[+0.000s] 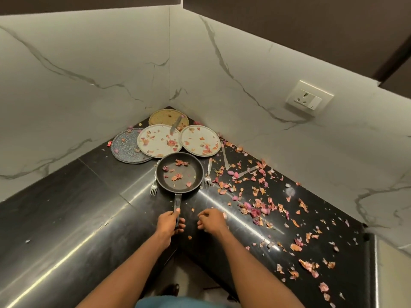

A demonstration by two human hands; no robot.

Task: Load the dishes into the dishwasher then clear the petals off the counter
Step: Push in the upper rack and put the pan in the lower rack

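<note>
A black frying pan (179, 173) with a few petals in it sits on the black corner counter (77, 207). My left hand (169, 223) grips its handle (177, 202). My right hand (211, 220) hovers just right of the handle, fingers loosely curled, holding nothing. Behind the pan lie two white plates (159, 141) (200, 141), a grey speckled plate (126, 145) and a tan plate (164, 117), with a knife (175, 125) across them. One fork (154, 185) lies left of the pan and another fork (208, 176) lies right of it. Dried pink petals (260, 207) are strewn over the right counter.
Marble walls close the corner behind the plates. A wall socket (309, 97) is on the right wall. Two more knives (224, 157) (246, 171) lie among the petals right of the plates. A small red scrap (109, 143) lies left of the grey plate.
</note>
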